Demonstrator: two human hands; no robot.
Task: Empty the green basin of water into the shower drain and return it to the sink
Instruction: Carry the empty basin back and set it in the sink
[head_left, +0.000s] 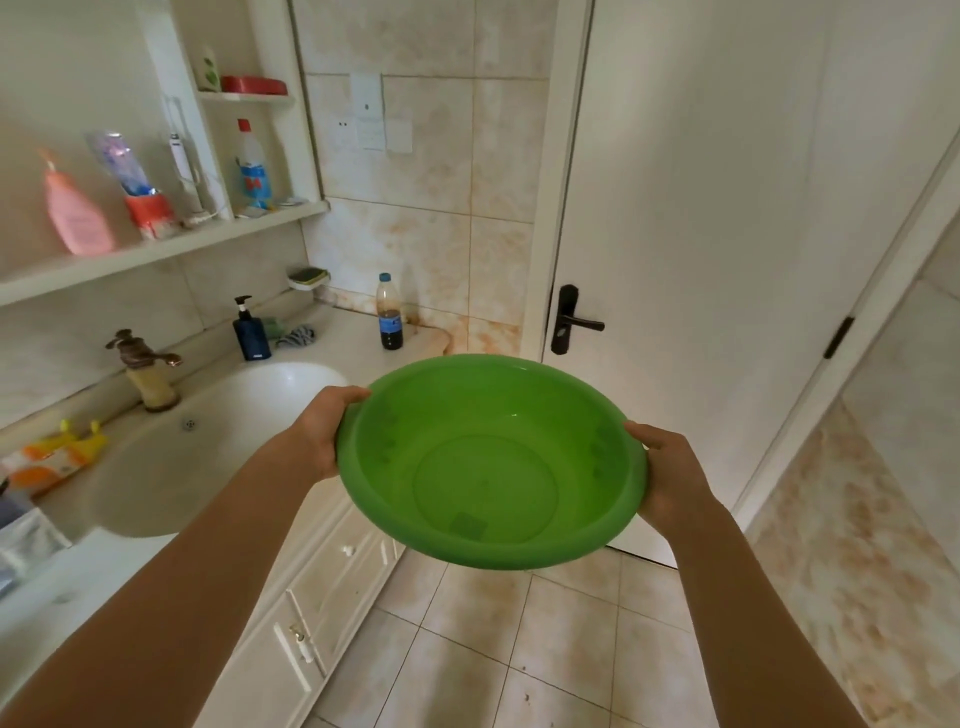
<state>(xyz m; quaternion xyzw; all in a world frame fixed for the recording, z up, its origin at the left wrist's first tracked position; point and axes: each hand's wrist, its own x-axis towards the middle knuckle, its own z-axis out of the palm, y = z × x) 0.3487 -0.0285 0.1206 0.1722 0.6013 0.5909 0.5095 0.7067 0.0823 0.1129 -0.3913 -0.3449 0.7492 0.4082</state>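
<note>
— Where is the green basin (491, 462)?

— In the air between your hands, just right of the sink (208, 447), over the floor tiles. Your left hand (324, 431) and right hand (667, 475) each clasp opposite edges of its rim.

— Which way next?

— Judging by position, the sink lies leftward; your left hand is nearer. Whether water remains, I cannot tell.

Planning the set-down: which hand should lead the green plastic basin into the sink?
Left. The left hand grips the green plastic basin's rim nearest the white sink; the right hand holds the far rim.
</note>
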